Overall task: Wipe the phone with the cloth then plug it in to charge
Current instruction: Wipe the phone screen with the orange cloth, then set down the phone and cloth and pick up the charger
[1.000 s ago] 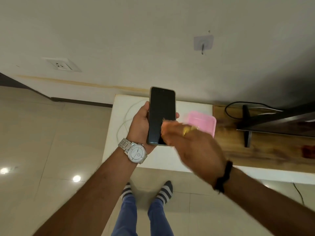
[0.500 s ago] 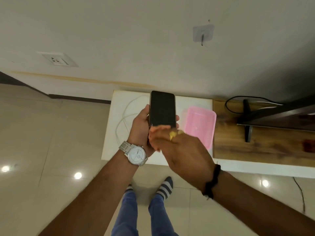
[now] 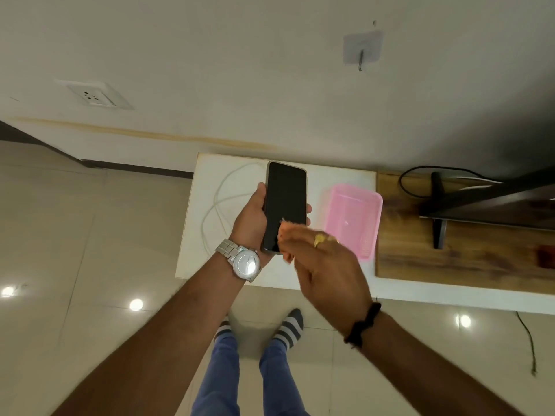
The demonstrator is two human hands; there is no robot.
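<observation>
Wiping the phone screen over the desk, charging not yet begun.

Nearest, the right hand [image 3: 322, 262], blurred, has its grip curled on a small orange-tan cloth [image 3: 288, 231] and presses it to the lower part of the slim black glass-fronted phone [image 3: 285, 202], likely mid-stroke. The left hand [image 3: 250, 223] has its grip clamped round the phone's edges, thumb on the left side and fingertips on the right, screen up toward the camera, which steadies it against the rubbing and leaves the glass bare. Beyond, on the white desk [image 3: 345, 172], a coiled white charging cable [image 3: 219, 205] lies at the left, close for the plugging step, and a pink plastic tray [image 3: 354, 214] sits to the right. Farthest, a white wall socket [image 3: 93, 96] is up left.
</observation>
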